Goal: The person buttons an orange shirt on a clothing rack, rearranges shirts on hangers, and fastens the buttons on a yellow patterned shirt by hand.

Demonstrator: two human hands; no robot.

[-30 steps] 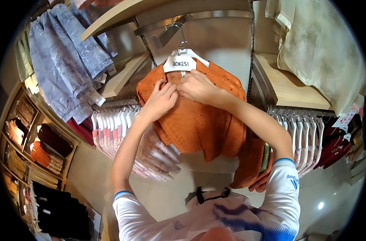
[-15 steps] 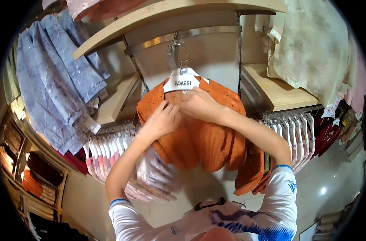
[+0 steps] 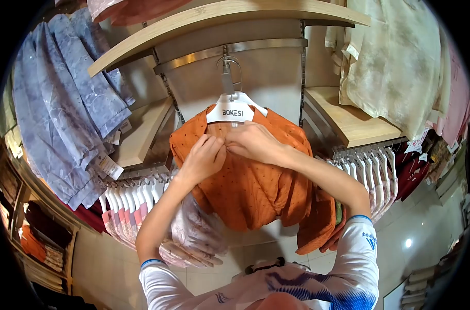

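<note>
We see one orange shirt (image 3: 255, 191) hanging on one white hanger (image 3: 234, 111) marked BOKESI, hooked on a metal arm (image 3: 227, 77) below a wooden shelf (image 3: 219, 15). Both of our hands meet at the shirt's upper front, just under the collar. The left hand (image 3: 204, 160) has its fingers (image 3: 214, 147) curled and pinching the cloth at the placket; the right hand (image 3: 253, 142) has its fingers pressed together on the same spot, tips touching those of the left. We judge that a fastening near the neck is being worked; whether it is closed we cannot tell, since the hands hide it. Below them the front appears to hang open, so most of the placket would remain to be done. To the left hang two pale blue garments (image 3: 64, 108), with a row of white hangers (image 3: 131, 199) beneath; to the right, one cream garment (image 3: 400, 62) above a second row of hangers (image 3: 374, 170).
</note>
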